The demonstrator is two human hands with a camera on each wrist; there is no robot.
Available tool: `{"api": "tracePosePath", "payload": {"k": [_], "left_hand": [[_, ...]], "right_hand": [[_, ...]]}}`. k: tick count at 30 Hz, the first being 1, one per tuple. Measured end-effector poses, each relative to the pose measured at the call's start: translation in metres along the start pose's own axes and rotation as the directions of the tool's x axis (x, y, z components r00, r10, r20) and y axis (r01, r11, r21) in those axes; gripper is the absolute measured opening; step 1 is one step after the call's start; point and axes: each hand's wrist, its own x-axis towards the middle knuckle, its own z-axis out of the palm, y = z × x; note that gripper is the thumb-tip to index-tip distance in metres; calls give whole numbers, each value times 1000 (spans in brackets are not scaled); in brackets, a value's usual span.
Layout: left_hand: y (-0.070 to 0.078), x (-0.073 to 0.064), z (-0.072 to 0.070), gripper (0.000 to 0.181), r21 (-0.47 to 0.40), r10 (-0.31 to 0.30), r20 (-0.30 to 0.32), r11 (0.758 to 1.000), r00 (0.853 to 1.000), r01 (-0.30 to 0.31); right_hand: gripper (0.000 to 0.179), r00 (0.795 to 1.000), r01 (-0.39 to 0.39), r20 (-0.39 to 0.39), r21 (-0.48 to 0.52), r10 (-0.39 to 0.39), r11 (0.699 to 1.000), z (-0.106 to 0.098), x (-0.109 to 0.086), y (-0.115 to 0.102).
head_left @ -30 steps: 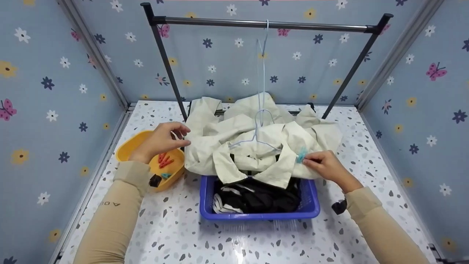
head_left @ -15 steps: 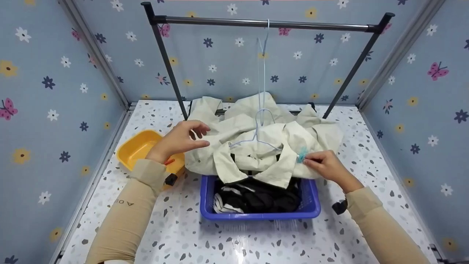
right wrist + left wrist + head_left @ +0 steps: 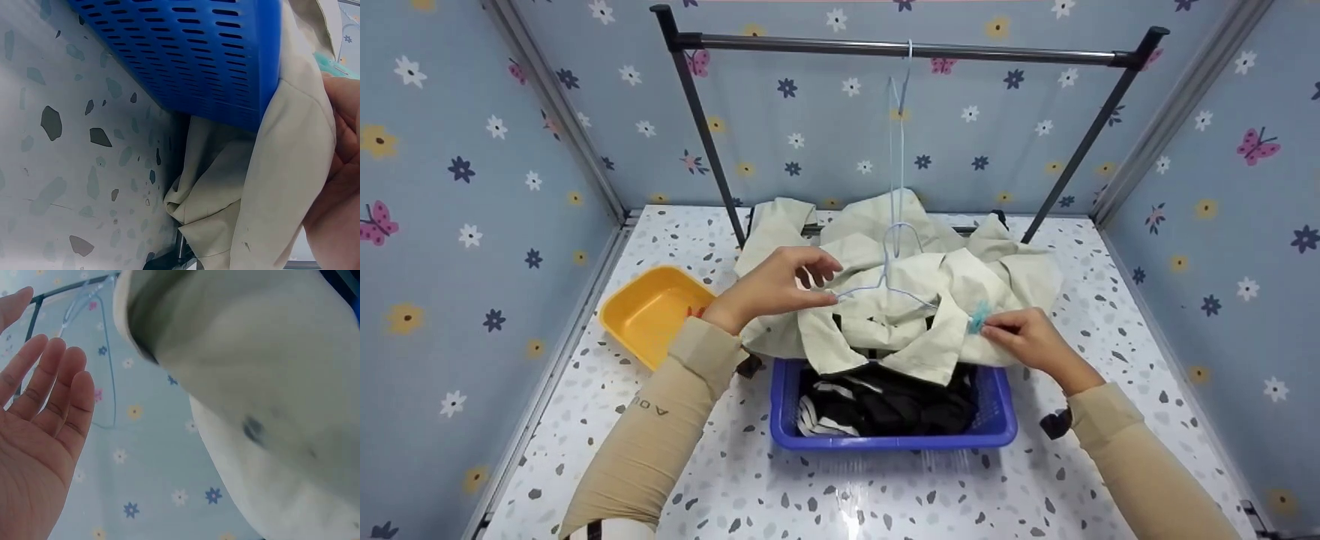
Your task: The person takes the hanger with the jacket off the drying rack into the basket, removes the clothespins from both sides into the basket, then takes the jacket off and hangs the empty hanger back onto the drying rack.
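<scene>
My right hand [image 3: 1027, 341] pinches a teal clothespin [image 3: 979, 316] at the right shoulder of a cream collared garment [image 3: 855, 259]. The right wrist view shows a sliver of that clothespin [image 3: 333, 66] above the fingers. A light-blue wire hanger [image 3: 883, 281] lies at the garment's neck, its lower part inside the collar. My left hand [image 3: 784, 283] is over the garment's left side, fingers loosely bent with nothing between them. Its thumb tip appears close to the hanger's left arm; contact cannot be told. In the left wrist view the left hand's palm [image 3: 34, 450] faces the camera.
Under the garment's front stands a blue basket [image 3: 892, 442] holding dark and striped clothes [image 3: 885, 405]. A yellow container [image 3: 649, 300] with red clothespins [image 3: 696, 310] is at the left. Behind, a dark rack [image 3: 802, 45] carries another wire hanger [image 3: 901, 150].
My left hand has moved rightward from above the yellow container to beside the hanger's left arm. The right hand and its clothespin have stayed in place.
</scene>
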Motion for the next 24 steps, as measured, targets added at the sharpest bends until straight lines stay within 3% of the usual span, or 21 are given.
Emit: {"api": "tracePosePath", "payload": {"k": [8, 24], "left_hand": [[20, 23, 15, 37, -14, 69, 47, 998, 997, -68], [44, 68, 48, 42, -97, 38, 121, 995, 992, -27]], "right_hand": [[7, 1000, 8, -1, -8, -8, 1000, 0, 0, 0], [7, 999, -33, 9, 31, 32, 999, 0, -1, -3]]}}
